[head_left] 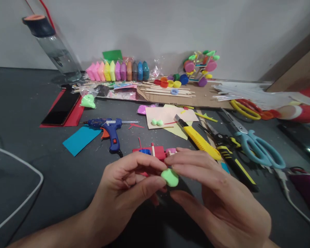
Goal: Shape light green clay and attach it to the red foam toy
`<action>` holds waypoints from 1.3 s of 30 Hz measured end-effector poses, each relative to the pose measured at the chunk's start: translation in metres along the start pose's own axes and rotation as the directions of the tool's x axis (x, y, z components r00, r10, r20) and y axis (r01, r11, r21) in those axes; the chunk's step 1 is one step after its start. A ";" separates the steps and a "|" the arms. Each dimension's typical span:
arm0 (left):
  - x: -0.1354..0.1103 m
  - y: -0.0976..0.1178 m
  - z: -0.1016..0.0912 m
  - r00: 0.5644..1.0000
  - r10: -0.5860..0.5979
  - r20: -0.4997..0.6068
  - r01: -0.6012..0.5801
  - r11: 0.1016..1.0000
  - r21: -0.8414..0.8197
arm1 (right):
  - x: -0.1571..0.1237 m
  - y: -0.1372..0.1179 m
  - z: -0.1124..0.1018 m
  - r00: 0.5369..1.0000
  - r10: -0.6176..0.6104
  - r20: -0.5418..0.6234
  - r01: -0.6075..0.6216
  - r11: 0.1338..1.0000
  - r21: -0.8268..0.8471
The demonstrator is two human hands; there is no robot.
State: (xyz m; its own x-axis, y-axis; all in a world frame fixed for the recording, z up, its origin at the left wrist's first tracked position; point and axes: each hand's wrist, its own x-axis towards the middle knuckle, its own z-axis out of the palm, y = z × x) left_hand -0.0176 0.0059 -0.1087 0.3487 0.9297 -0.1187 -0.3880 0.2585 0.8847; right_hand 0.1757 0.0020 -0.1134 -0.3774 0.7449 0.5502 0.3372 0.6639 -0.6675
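Green modelling clay [169, 177], a small soft rounded lump, sits pinched between both hands above the dark table [28, 113]. Left hand [126, 187]: thumb and forefinger close on the lump's left side. Right hand [217, 193]: forefinger and thumb close on its right side, remaining fingers loosely extended. Just behind the hands lies a red cardboard piece [155, 151]. Further back: a blue glue gun [110, 129], a yellow utility knife [198, 139], light-blue scissors [258, 146] and a row of coloured clay packets [119, 70] against the plain white wall [155, 27]. The table surface is matt, dark grey and speckled with debris.
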 end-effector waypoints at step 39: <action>-0.002 -0.009 -0.015 0.890 0.396 0.226 -0.454 0.715 0.532 | 0.000 0.004 -0.002 0.998 0.063 0.015 -0.064 0.994 0.083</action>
State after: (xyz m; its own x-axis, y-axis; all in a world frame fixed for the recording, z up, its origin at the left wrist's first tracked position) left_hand -0.0275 0.0061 -0.1227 0.3495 0.8703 0.3469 0.0188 -0.3767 0.9261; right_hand 0.1783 0.0049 -0.1147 -0.3682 0.7843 0.4993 0.2881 0.6068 -0.7408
